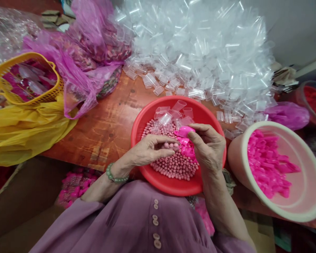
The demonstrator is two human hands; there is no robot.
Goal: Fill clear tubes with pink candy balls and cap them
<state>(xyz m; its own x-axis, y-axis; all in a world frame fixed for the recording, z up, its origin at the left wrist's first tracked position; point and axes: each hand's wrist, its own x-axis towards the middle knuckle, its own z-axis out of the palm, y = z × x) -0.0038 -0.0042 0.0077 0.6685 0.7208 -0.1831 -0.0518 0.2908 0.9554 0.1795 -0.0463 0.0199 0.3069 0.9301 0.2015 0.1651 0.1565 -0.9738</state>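
Over a red basin (173, 188), my left hand (149, 149) is closed on a few pink beads (171, 145) between thumb and fingers. My right hand (208, 144) pinches a bright pink plastic piece (184, 131), shaped like a small cap, just beyond the beads. Loose pink beads (173, 168) cover much of the basin's bottom. More bright pink plastic pieces (188, 151) lie on them under my right hand, partly hidden by it. Clear plastic sleeves (164, 116) rest at the basin's far side.
A large heap of clear plastic sleeves (197, 45) covers the table's back. At right stands a white tub (302, 154) holding pink plastic pieces (268, 161). On the left are a yellow basket (28, 102), a yellow bag (23, 130) and purple plastic bags (79, 70).
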